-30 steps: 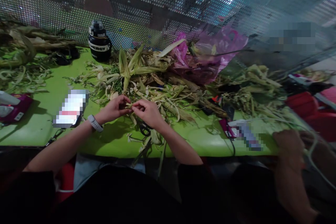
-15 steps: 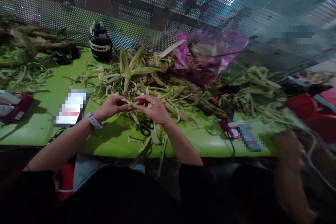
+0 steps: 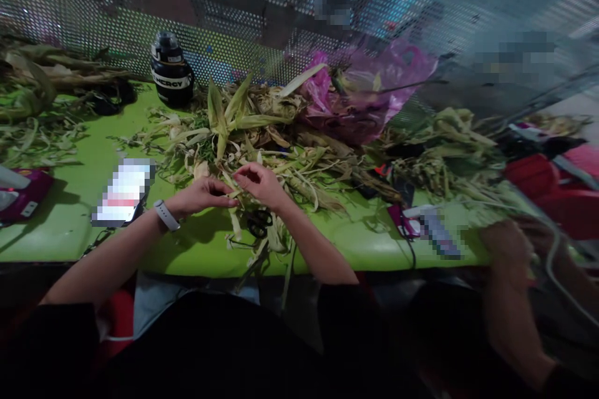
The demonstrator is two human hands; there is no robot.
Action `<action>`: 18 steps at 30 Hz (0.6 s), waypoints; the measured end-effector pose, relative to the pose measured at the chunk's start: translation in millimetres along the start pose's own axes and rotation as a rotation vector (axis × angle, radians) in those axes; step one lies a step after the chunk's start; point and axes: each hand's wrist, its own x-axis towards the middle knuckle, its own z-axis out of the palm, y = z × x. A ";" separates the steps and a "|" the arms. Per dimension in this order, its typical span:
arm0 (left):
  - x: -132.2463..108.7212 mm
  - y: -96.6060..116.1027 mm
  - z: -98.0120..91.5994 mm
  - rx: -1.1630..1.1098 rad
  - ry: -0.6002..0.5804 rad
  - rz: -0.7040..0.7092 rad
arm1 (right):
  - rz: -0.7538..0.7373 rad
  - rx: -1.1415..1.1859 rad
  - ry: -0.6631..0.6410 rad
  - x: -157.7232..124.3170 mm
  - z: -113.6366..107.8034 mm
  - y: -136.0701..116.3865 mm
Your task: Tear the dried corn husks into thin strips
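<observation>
A thin strip of corn husk (image 3: 230,182) runs between my hands. My left hand (image 3: 206,193), with a pale watch band on the wrist, pinches its lower part. My right hand (image 3: 260,184) has thumb and fingers closed on the upper part. Just below my hands lie black-handled scissors (image 3: 259,223), their blades hidden among husk scraps. Behind my hands spreads a heap of dry, yellow-green corn husks (image 3: 299,131), with one larger splayed husk (image 3: 224,115) standing up from it.
On the green tabletop (image 3: 187,252), a phone (image 3: 124,193) lies left and another phone (image 3: 440,234) right. A black bottle (image 3: 171,72) and a pink plastic bag (image 3: 369,100) stand behind, before a perforated metal screen (image 3: 243,25). Another person's hand (image 3: 508,243) rests at the right edge.
My left hand has dropped slightly and my right hand has risen a little to the left, so the husk strip between them is tilted more. The camera view has shifted slightly.
</observation>
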 end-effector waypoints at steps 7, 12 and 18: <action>-0.5 4.4 7.0 0.069 -0.107 0.041 | -0.062 0.115 0.008 1.4 10.3 8.2; 0.5 6.7 11.0 0.197 -0.256 0.075 | -0.078 0.177 0.062 5.1 10.3 13.4; -0.9 5.7 17.2 0.085 -0.290 -0.041 | -0.080 0.157 0.127 6.7 7.3 12.8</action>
